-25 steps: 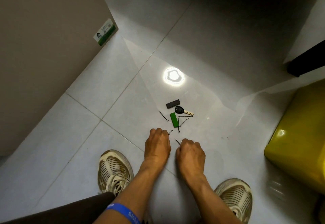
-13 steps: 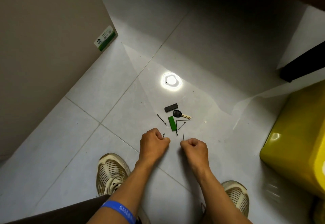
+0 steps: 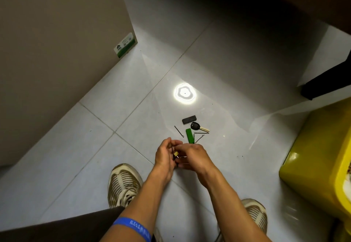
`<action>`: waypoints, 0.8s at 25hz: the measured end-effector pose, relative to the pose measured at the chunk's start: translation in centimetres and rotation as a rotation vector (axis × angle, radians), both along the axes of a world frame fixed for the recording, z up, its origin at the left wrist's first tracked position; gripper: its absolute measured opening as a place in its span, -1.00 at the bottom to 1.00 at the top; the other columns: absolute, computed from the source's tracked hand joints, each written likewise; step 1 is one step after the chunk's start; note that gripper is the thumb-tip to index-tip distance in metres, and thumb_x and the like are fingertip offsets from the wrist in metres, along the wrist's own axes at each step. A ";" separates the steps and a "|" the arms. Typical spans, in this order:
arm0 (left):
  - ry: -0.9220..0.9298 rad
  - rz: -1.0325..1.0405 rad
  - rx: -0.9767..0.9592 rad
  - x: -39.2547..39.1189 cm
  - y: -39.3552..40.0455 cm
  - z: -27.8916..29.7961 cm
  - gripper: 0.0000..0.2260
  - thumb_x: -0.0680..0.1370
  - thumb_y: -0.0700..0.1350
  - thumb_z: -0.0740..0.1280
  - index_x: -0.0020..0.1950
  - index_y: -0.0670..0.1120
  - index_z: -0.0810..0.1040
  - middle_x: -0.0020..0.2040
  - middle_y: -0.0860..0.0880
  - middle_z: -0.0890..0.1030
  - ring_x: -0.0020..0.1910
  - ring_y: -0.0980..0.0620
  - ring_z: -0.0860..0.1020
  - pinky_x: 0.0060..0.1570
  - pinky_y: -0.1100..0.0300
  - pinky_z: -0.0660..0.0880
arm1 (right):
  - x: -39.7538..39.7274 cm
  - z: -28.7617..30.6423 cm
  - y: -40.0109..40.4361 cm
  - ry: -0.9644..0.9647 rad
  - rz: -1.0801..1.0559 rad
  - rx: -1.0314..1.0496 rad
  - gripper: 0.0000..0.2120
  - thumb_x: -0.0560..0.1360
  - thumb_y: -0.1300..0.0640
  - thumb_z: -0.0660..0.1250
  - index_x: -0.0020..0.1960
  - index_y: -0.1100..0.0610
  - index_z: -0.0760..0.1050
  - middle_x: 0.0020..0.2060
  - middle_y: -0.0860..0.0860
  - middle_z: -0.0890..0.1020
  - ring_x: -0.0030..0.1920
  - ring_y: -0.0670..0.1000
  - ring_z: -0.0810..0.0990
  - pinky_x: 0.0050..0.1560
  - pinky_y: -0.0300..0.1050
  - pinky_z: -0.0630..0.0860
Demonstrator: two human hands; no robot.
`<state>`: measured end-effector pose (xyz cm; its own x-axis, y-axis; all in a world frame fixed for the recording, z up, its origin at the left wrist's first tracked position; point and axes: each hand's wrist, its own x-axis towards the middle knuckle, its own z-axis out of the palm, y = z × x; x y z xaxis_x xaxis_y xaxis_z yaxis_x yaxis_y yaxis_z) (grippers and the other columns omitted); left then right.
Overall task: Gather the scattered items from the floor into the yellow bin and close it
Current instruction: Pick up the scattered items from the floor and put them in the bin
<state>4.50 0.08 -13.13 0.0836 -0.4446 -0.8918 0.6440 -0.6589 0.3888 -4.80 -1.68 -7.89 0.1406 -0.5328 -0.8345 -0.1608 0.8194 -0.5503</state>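
My left hand and my right hand meet just above the floor. The left hand holds thin black hairpins and a small yellow piece; the right hand's fingers pinch at the same bundle. Beyond the hands lie a green bar, a black-headed key, a black block and loose hairpins. The yellow bin stands at the right edge.
A large brown box with a green label fills the left. A dark furniture leg stands behind the bin. My two shoes rest on the grey tiles; a lamp's glare shines beyond the items.
Both hands have lifted from the floor with the hairpins they picked up and come together, the right hand passing its pin toward the left.
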 end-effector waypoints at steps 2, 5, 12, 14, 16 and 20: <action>0.020 0.022 0.018 0.2 -0.1 -0.2 -0.65 0.63 0.01 0.15 -0.24 -0.14 0.54 -0.39 -0.09 0.55 -0.47 -0.02 0.49 -0.42 0.20 0.38 | 0.0 -0.4 -0.2 -0.045 -0.136 -0.013 -0.79 0.51 0.23 0.26 -0.12 0.13 0.67 -0.29 0.05 0.70 -0.34 0.01 0.61 -0.28 -0.14 0.60; -0.012 0.038 0.041 1.3 0.0 -0.5 -0.66 0.62 0.02 0.18 -0.25 -0.14 0.51 -0.42 -0.07 0.53 -0.51 0.02 0.47 -0.52 0.26 0.34 | -0.4 -2.2 0.2 0.104 -0.388 -0.105 -0.82 0.52 0.26 0.24 -0.12 0.17 0.62 -0.32 0.08 0.69 -0.40 0.01 0.61 -0.35 -0.12 0.59; -0.111 0.060 0.064 3.1 1.5 -1.8 -0.72 0.60 0.00 0.24 -0.14 -0.16 0.59 -0.35 -0.08 0.58 -0.47 0.05 0.50 -0.46 0.23 0.36 | 3.0 -7.0 3.3 0.799 0.383 -0.325 -0.85 0.47 0.03 0.30 -0.18 0.07 0.57 -0.24 0.00 0.66 -0.19 0.08 0.61 -0.24 -0.12 0.45; -0.135 0.072 0.057 3.0 1.4 -2.1 -0.74 0.60 -0.03 0.26 -0.13 -0.18 0.59 -0.33 -0.10 0.57 -0.47 0.05 0.49 -0.48 0.24 0.35 | 4.0 -7.6 3.0 0.856 0.450 -0.355 -0.87 0.49 0.06 0.28 -0.13 0.09 0.55 -0.19 0.05 0.67 -0.14 0.14 0.62 -0.23 -0.09 0.43; -0.163 0.089 0.050 3.2 1.2 -2.3 -0.76 0.59 -0.05 0.27 -0.11 -0.20 0.59 -0.34 -0.11 0.58 -0.46 0.02 0.51 -0.48 0.24 0.36 | 3.9 -7.8 2.7 0.885 0.464 -0.341 -0.86 0.44 0.05 0.28 -0.15 0.12 0.54 -0.20 0.07 0.66 -0.16 0.15 0.62 -0.23 -0.09 0.44; -0.146 0.122 0.026 2.7 0.8 -2.1 -0.75 0.59 -0.02 0.27 -0.08 -0.18 0.61 -0.28 -0.11 0.62 -0.36 0.02 0.56 -0.38 0.21 0.45 | 2.5 -6.7 1.8 0.630 0.212 -0.316 -0.79 0.30 -0.03 0.40 -0.35 0.09 0.50 -0.44 -0.05 0.58 -0.38 -0.05 0.54 -0.34 -0.13 0.46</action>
<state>7.24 0.88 -15.23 0.2647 -0.3999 -0.8775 0.6577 -0.5907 0.4675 -2.27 0.08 -14.58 -0.1884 -0.7756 -0.6024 -0.6615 0.5536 -0.5059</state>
